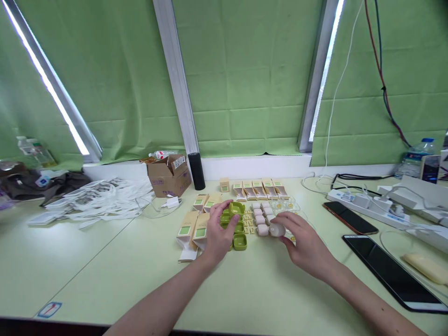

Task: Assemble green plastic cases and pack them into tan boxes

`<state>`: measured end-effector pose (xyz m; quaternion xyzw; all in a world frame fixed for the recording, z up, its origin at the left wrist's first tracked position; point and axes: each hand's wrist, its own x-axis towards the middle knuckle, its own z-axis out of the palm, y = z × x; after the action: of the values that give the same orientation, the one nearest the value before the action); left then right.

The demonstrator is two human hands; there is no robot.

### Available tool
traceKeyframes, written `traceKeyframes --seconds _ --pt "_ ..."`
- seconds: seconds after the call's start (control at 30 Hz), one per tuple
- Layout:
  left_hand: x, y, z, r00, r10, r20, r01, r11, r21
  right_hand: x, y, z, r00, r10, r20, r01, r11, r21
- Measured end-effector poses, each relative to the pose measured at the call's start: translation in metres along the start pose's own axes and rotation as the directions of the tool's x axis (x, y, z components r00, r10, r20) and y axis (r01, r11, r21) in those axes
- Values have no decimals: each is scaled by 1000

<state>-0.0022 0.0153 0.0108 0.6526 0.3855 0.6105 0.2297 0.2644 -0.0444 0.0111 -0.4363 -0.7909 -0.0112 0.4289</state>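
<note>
My left hand (217, 233) grips a green plastic case (236, 208), lifted slightly above other green cases (240, 241) lying on the table. My right hand (301, 240) pinches a small white rounded pod (277, 229) at the near end of a row of pale pink pods (260, 218). Between the green cases and the pods lie small yellow pieces (248, 225). Tan cardboard boxes with green labels (192, 230) lie left of my left hand, and an open row of them (259, 188) stands farther back.
A brown carton (168, 176) and a black cylinder (196, 171) stand at the back. White bags (101, 198) are piled at left. Two phones (350, 217) (392, 272), a power strip (364, 204) with cables and a water bottle (415, 157) lie at right.
</note>
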Motion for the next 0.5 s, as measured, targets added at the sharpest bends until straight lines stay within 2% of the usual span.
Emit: traceKeyframes --seconds 0.17,0.37,0.5 --pt "0 -3 1 1000 1 -3 -1 1000 -12 -19 12 16 991 -108 76 122 970 -211" --pt "0 -4 1 1000 22 -11 -22 1000 -19 -23 12 21 981 -154 115 181 940 -290" --pt "0 -6 1 1000 11 4 -11 1000 -23 -26 11 26 979 -131 156 176 930 -322"
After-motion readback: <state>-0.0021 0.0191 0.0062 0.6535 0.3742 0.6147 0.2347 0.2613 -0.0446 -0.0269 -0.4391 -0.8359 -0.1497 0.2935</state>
